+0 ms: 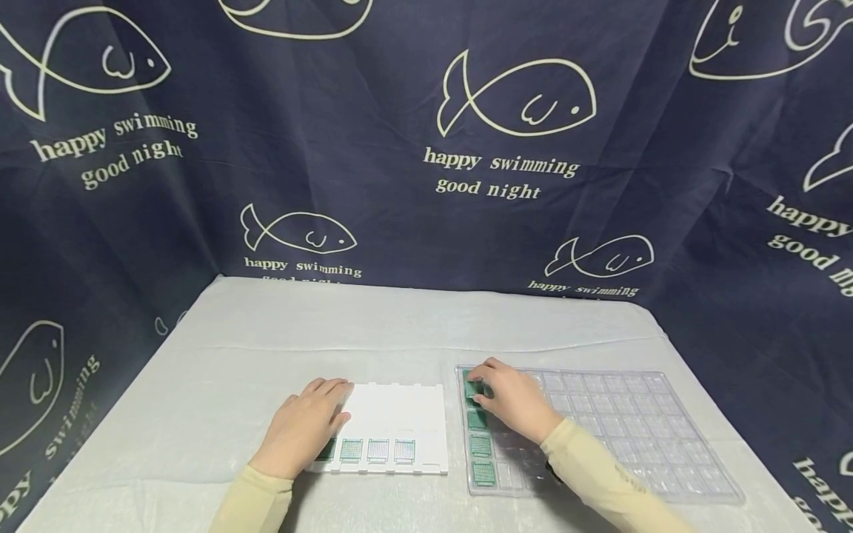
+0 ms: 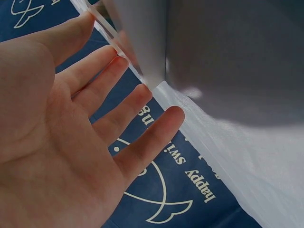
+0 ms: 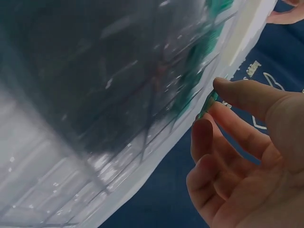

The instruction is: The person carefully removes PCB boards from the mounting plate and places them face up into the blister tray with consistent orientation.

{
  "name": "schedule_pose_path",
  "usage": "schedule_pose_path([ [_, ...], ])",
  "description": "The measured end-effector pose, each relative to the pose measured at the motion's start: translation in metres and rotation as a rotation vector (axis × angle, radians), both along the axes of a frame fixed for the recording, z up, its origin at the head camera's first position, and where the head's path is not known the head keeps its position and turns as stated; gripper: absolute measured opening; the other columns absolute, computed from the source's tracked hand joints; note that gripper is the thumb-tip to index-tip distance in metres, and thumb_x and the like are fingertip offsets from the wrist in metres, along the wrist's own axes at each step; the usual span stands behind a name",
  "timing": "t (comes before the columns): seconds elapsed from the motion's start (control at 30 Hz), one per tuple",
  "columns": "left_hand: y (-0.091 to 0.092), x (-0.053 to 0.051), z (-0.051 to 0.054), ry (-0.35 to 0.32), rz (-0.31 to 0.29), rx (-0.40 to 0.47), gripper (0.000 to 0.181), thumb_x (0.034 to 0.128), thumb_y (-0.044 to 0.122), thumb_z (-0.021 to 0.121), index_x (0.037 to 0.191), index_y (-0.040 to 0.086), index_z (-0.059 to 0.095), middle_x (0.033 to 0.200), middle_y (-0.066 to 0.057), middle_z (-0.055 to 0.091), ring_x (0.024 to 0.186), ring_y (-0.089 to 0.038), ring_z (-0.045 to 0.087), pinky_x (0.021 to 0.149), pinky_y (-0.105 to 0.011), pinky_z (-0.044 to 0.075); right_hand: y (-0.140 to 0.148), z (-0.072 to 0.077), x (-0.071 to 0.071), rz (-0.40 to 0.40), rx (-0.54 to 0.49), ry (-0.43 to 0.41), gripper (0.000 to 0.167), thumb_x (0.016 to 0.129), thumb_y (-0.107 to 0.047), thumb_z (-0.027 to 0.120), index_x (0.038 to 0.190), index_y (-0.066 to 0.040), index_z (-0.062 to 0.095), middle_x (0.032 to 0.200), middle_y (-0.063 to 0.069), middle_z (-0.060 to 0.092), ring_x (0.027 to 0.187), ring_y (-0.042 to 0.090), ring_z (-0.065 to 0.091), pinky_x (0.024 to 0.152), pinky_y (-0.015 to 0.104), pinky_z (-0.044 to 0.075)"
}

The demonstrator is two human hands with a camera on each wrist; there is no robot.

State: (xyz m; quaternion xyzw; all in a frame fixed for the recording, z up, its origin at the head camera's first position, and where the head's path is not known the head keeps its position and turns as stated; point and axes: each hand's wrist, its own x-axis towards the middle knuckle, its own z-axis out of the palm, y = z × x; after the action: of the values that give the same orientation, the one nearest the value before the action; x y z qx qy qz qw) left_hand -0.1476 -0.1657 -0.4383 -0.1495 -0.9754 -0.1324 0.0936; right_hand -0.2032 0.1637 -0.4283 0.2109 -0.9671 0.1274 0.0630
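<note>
My left hand [image 1: 298, 428] lies over the left side of a white holder plate [image 1: 400, 409], fingers extended. In the left wrist view, the fingertips [image 2: 175, 115] are at the plate's edge. Several small green circuit boards [image 1: 378, 450] line the plate's near side, the leftmost partly covered by the hand. My right hand [image 1: 518, 401] is above the left column of a clear plastic tray [image 1: 666, 426]. Between thumb and fingers it pinches a small green circuit board [image 3: 207, 104], seen nearly edge-on in the right wrist view. More green boards [image 1: 480, 445] sit in that column's nearer pockets.
A white cloth [image 1: 373, 318] covers the table under the plate and tray. A narrow gap separates the two. Dark blue curtains [image 1: 400, 148] with fish drawings and lettering enclose the back and sides.
</note>
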Motion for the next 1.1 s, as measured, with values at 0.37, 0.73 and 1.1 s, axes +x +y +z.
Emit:
schedule_pose_path([
  [0.37,0.001,0.001,0.001,-0.002,0.0,0.002,0.044,0.0904,0.024,0.077,0.132,0.012,0.066,0.135,-0.003,0.067,0.124,-0.026,0.062,0.081,-0.049,0.058,0.016,-0.002,-0.017,-0.016,-0.001,-0.041,0.029,0.081,-0.016,0.085,0.108,-0.012,0.075,0.103,0.001,0.071,0.091,0.02,0.071,0.084,0.042,0.06],
  [0.73,0.0,-0.001,-0.001,-0.004,-0.005,0.0,0.044,0.0905,0.024,0.077,0.132,0.013,0.066,0.135,-0.002,0.067,0.124,-0.025,0.062,0.08,-0.048,0.058,0.028,-0.001,-0.026,-0.033,0.023,-0.048,0.027,0.081,-0.012,0.084,0.107,-0.012,0.075,0.102,0.001,0.071,0.091,0.022,0.071,0.084,0.045,0.06],
  [1.1,0.0,-0.001,-0.002,-0.012,-0.003,0.003,0.044,0.0906,0.025,0.077,0.132,0.013,0.066,0.136,-0.003,0.067,0.125,-0.026,0.062,0.084,-0.051,0.058,0.032,-0.001,-0.029,-0.04,0.039,-0.069,0.026,0.083,-0.012,0.083,0.107,-0.012,0.075,0.102,0.002,0.071,0.088,0.021,0.071,0.079,0.045,0.06],
])
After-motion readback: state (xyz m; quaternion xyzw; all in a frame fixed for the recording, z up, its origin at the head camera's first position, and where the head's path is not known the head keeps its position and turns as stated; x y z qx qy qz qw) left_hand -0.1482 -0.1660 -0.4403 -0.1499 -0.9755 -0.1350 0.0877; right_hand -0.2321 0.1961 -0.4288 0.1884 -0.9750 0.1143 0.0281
